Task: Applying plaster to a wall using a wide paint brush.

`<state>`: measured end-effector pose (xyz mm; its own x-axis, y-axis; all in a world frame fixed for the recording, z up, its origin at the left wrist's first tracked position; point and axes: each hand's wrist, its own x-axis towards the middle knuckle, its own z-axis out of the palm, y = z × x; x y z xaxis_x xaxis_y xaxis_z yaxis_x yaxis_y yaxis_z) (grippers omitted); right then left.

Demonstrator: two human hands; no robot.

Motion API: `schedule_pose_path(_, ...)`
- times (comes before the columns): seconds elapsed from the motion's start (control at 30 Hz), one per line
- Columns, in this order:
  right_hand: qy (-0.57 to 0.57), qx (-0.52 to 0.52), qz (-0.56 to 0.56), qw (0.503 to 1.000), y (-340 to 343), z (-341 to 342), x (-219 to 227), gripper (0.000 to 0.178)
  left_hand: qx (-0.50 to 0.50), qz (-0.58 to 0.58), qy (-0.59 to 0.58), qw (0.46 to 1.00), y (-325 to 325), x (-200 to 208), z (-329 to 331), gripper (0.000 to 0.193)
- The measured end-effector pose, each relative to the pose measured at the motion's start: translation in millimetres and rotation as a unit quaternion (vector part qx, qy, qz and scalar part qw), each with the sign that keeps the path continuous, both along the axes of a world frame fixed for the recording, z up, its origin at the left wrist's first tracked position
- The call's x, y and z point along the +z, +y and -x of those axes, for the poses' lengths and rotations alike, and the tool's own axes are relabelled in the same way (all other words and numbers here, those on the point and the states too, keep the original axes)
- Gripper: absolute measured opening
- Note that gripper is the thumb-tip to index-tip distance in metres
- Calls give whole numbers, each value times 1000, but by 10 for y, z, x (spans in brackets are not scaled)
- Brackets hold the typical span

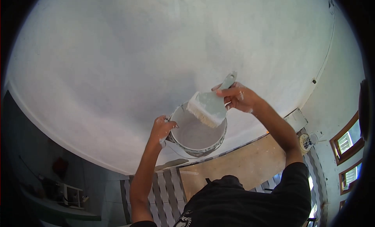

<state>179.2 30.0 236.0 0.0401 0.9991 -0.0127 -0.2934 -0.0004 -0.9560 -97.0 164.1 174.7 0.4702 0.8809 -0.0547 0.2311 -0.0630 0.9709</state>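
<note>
Brush: we see the wide paintbrush [211, 105] above the bucket's [200, 152] mouth, toward its right side in our view, with the bristles [199, 115] facing down and left.
Brush axis: it slants from the handle's tip at upper right to the bristles at lower left, so the bristle edge lies across the opening.
Right hand: our right hand [239, 98] is closed around the brush near the base of its handle, fingers and thumb pinching it; this is the hand nearer the bristles.
Left hand: our left hand [161, 127] grips the bucket's left rim, the thumb hooked over the edge.
Bristles to bucket: the opening lies down and left from our right hand and directly to the right of our left; we judge that any dip hinges on this line, with a slight downward tilt needed. Whether the bristles touch anything inside, we cannot tell.
Bucket contents: we see a pale interior, its paint level unclear.
Around us: a broad whitish wall [144, 43] rises beyond both hands.
</note>
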Motion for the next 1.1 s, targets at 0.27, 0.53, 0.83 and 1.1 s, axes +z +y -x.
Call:
schedule_pose_path(0.27, -147, -85, -108, 980, 43, -393, 958, 29, -38, 52, -36, 997, 96, 533, -263, 25)
schedule_pose_path(0.53, -380, -223, -260, 859, 434, -587, 2298, 40, -27, 44, -31, 998, 179, 591, -324, 24)
schedule_pose_path(0.83, -605, -349, -299, 650, 666, -486, 2906, 28, -26, 57, -1, 998, 148, 572, -367, 26)
schedule_pose_path(1.1, -657, -323, -284, 619, 864, -528, 2810, 26, -20, 52, -8, 998, 296, 365, -310, 23)
